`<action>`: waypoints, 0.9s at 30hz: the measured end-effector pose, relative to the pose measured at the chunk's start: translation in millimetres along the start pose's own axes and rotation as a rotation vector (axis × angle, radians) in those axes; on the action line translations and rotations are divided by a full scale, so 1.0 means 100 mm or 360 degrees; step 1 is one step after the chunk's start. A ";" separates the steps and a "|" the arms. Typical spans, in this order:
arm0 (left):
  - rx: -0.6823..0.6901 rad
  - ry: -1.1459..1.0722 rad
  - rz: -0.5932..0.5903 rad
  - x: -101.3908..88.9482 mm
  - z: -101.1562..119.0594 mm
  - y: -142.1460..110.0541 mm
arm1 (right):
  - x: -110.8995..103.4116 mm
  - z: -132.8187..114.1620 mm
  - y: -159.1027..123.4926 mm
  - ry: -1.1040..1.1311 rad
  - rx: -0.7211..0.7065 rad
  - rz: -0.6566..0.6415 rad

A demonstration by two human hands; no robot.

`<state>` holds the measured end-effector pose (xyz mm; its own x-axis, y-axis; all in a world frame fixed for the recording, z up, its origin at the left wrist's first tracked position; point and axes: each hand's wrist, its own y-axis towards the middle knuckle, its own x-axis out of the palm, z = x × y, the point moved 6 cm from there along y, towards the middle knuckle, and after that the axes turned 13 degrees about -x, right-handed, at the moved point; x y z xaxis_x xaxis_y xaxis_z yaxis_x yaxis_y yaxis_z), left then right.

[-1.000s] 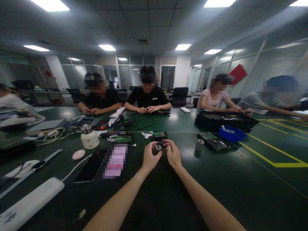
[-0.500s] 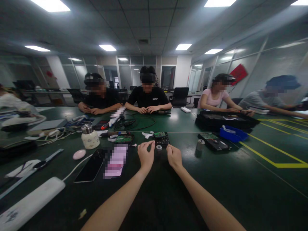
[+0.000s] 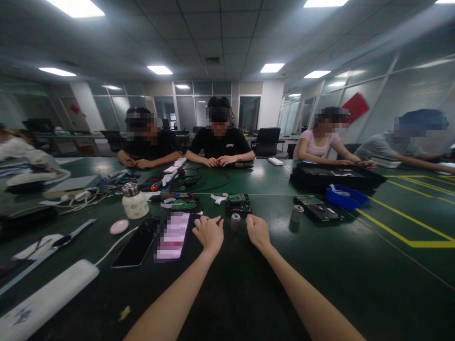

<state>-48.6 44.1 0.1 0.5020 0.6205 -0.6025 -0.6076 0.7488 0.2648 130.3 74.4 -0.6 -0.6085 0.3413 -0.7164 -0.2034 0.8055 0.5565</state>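
My left hand (image 3: 209,233) is low over the green table, palm down, its fingers loosely bent and a little apart. No object shows in it. Across from it, my right hand (image 3: 258,231) is closed in a fist on the table; whatever may be inside is hidden. Between the two hands stands a small metal cylinder (image 3: 235,219), apart from both. Just behind it lies a black device with a green circuit board (image 3: 239,202). A second metal cylinder (image 3: 297,213) stands to the right of my right hand.
Left are a pink-screened phone (image 3: 173,237), a dark phone (image 3: 134,246), a cream bottle (image 3: 135,203) and a white power strip (image 3: 53,296). Right are another opened device (image 3: 318,208), a blue tray (image 3: 346,198) and a black case (image 3: 336,176). Several people sit around the table.
My left hand has moved slightly left and down, turning palm down, and its thumb-and-finger shape has loosened. My right hand stays closed in nearly the same place. The cylinders have not moved.
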 end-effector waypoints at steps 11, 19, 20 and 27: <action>0.0448 -0.0259 -0.0014 -0.08 0.31 -0.06 | 0.02 -0.03 0.01 -0.0104 -0.0022 -0.0042; 0.0563 -0.0324 -0.0065 -0.05 0.36 -0.08 | -0.08 -0.17 0.00 -0.0117 -0.0112 0.0046; 0.0570 -0.0324 -0.0070 -0.04 0.36 -0.08 | -0.09 -0.18 0.00 -0.0115 -0.0113 0.0051; 0.0629 -0.0312 -0.0124 -0.04 0.40 -0.13 | -0.11 -0.18 0.01 -0.0073 -0.0046 0.0060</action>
<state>-17.8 41.8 29.2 0.6674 0.5626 -0.4880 -0.3007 0.8030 0.5146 123.6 62.6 15.2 -0.5807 0.3936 -0.7127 -0.2033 0.7776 0.5950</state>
